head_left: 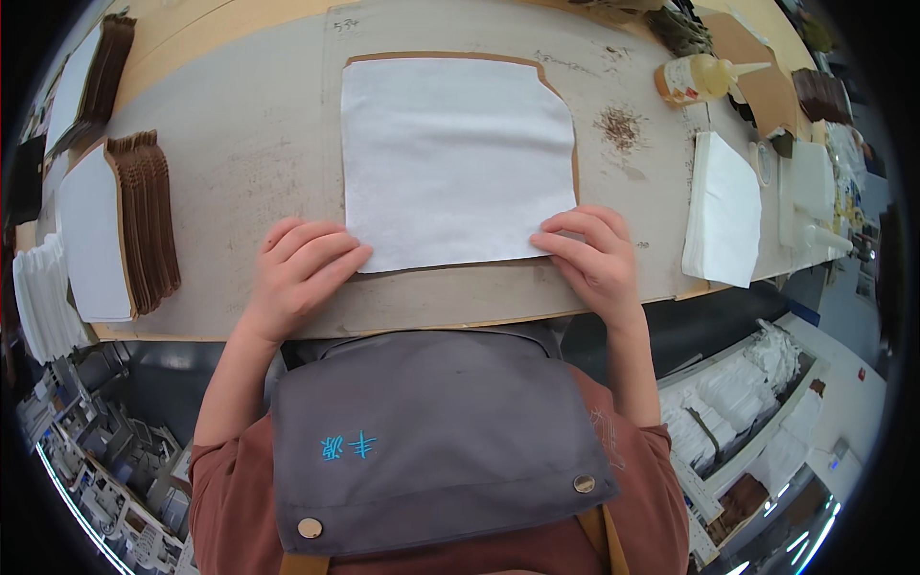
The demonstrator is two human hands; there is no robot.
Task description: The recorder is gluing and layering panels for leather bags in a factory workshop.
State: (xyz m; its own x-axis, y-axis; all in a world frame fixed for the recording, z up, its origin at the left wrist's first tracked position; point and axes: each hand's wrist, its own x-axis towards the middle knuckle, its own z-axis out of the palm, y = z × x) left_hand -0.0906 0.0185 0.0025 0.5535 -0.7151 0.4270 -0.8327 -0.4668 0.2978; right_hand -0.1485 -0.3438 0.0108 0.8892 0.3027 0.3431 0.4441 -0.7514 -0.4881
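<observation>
A white, cloth-like sheet (455, 158) lies flat before me on the grey table top. Beneath it is a brown piece (576, 174), of which just a thin edge shows along the top and right sides. My left hand (305, 268) is closed at the sheet's near left corner, thumb and fingertips together on it. At the near right corner, my right hand (596, 251) pinches the sheet in the same way. A faint crease crosses the sheet toward its right side. The undersides of the corners are hidden.
Stacks of brown pieces with white faces (144, 225) stand at the left, beside folded white pieces (46, 297). On the right are a pile of white sheets (721, 213), a nozzle bottle of amber liquid (698, 80) and brown crumbs (621, 127). The table's front edge (431, 328) runs close to me.
</observation>
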